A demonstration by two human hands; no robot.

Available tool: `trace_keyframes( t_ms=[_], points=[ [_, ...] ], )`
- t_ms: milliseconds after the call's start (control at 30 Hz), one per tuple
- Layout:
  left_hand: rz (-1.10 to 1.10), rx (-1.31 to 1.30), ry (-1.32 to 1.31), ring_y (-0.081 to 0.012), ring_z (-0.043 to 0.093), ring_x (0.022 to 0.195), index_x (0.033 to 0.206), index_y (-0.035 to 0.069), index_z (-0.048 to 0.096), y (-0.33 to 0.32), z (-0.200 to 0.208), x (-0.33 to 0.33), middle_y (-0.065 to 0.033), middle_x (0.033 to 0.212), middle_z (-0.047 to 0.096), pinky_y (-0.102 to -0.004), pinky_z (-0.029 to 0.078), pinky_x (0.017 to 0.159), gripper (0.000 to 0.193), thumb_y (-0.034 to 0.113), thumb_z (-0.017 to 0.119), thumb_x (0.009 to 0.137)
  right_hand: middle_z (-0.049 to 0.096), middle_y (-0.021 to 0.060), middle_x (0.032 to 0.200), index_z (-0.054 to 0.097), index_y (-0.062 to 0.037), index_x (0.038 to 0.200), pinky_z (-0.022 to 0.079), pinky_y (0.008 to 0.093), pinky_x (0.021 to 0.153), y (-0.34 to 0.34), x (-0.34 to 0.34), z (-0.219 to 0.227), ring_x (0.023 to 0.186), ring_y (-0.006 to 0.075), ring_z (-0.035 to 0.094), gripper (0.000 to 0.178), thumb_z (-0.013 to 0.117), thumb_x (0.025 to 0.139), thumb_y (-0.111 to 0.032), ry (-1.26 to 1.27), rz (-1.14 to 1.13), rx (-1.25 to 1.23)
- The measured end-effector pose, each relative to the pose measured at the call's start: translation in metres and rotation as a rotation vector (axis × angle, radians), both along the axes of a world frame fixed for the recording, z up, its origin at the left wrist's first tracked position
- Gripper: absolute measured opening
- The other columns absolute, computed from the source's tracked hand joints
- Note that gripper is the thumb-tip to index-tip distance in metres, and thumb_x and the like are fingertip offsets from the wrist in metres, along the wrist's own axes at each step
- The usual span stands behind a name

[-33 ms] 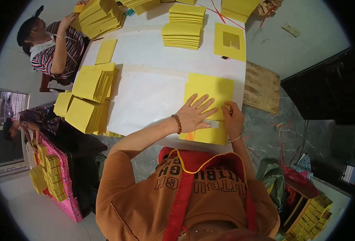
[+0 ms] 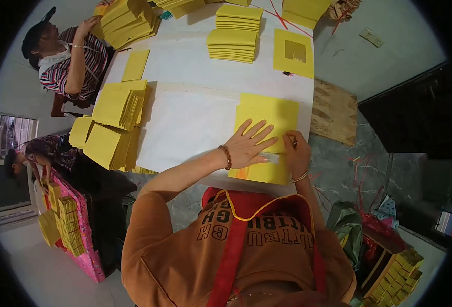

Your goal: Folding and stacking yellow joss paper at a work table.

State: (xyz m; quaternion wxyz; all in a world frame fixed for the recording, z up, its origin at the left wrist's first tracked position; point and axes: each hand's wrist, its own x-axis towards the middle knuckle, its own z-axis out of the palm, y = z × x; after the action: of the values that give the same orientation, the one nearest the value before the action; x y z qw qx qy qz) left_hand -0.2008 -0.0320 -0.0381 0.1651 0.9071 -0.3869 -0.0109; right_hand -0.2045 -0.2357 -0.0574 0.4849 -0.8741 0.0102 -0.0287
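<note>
1. Far left, a seated person in a striped shirt (image 2: 65,64) has a hand up on a tall pile of yellow sheets (image 2: 126,23) at the far left corner of the white table (image 2: 185,66).
2. Lower down at the left rim, another person in a dark patterned top (image 2: 47,148) bends over a pink crate (image 2: 77,235) stacked with yellow bundles.
3. Along the table's left edge lie fanned heaps of yellow sheets (image 2: 116,120), some overhanging the edge, with a single yellow sheet (image 2: 135,65) just beyond them.
4. In the middle, a big white sheet (image 2: 187,130) covers the near part of the table.
5. Here's the left hand (image 2: 246,146), beaded bracelet on the wrist: it lies flat, fingers spread wide and pressed down on the yellow paper stack (image 2: 269,115), gripping nothing. The stack sits at the near right corner of the table, under the palm and running out far beyond the fingertips.
6. Right beside it, the right hand (image 2: 295,153) is curled, fingertips pinched at a pale strip (image 2: 269,158) that lies across the stack's near part, between the two hands. Whether it actually grips the strip, I cannot tell.
7. Farther back, a neat stack of yellow sheets (image 2: 233,36), and right of it a yellow sheet with a square patch (image 2: 293,52).
8. Off the table's right edge, a wooden board (image 2: 333,117) lies on the floor.
</note>
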Motion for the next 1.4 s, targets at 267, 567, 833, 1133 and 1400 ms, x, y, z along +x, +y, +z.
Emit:
trace_keyframes(
  t_ms=[267,567,833,1133,1400],
  points=[
    [-0.029,0.033,-0.018,-0.0311,0.018,0.133,0.134,0.021,0.037,-0.003,-0.004,0.004,-0.0117,0.144,0.023,-0.05,0.013,0.107,0.053,0.04,0.05,0.086,0.042,0.0149,0.122,0.056,-0.0081,0.107,0.043,0.0337,0.087,-0.009,-0.001,-0.023,0.109,0.0263,0.047,0.031,0.065,0.078,-0.016,-0.143,0.125,0.018],
    [0.032,0.317,-0.452,-0.0297,0.052,0.1,0.126,0.007,0.046,-0.014,0.008,0.009,-0.0215,0.118,0.051,-0.0352,0.043,0.082,0.05,0.022,0.058,0.08,0.036,0.0098,0.135,0.044,-0.0057,0.128,0.033,0.0318,0.099,-0.026,-0.003,-0.032,0.12,0.0202,0.04,0.038,0.048,0.091,-0.013,0.11,0.177,0.528],
    [0.092,-0.51,0.04,-0.0307,0.057,0.085,0.116,0.013,0.058,0.067,0.098,0.128,-0.0152,0.097,0.061,-0.0367,0.047,0.076,0.05,-0.005,0.052,0.07,0.031,0.0152,0.137,0.04,-0.0046,0.131,0.03,0.0377,0.102,-0.02,-0.013,-0.013,0.126,0.0262,0.032,0.049,0.051,0.085,-0.018,-0.033,0.157,0.438],
    [0.432,0.068,-0.495,-0.0219,0.049,0.105,0.126,0.03,0.048,0.128,-0.013,0.287,0.0042,0.125,0.053,-0.04,0.029,0.087,0.058,-0.001,0.052,0.077,0.032,0.0161,0.136,0.054,-0.0021,0.117,0.03,0.038,0.102,-0.009,-0.012,-0.014,0.125,0.0305,0.033,0.045,0.065,0.073,-0.009,-0.078,0.181,0.147],
    [0.374,0.132,-0.434,-0.0197,0.049,0.106,0.127,0.031,0.046,0.121,-0.027,0.306,0.0041,0.125,0.052,-0.0399,0.032,0.087,0.056,0.003,0.053,0.079,0.03,0.0147,0.138,0.056,-0.0041,0.115,0.029,0.0382,0.103,-0.011,-0.013,-0.016,0.126,0.03,0.032,0.044,0.066,0.073,-0.007,0.012,0.146,0.162]
  ],
)
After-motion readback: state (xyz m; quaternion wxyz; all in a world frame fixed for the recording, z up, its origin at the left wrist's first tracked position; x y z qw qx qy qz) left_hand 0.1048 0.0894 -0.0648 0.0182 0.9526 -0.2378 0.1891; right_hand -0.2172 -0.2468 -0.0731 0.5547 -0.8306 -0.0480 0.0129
